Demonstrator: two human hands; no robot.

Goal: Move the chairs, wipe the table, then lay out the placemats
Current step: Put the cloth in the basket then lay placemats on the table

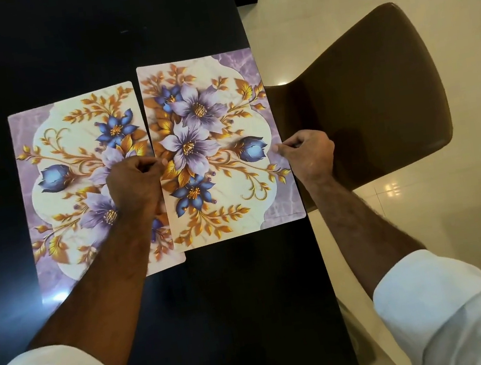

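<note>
The left grip (136, 184) and right grip (309, 154) are pinching opposite long edges of a rectangular purple-and-gold floral placemat (218, 142), which is lying on the glossy black surface (88, 33) just beside a matching placemat (65, 176).

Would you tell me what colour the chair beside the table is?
Brown; the chair shows best in the head view.

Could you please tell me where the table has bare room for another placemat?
The table is bare at its far end, beyond both mats, and at its near end under the forearms. The middle is crowded: left placemat and right placemat meet, left hand and right hand pinching the latter.
</note>
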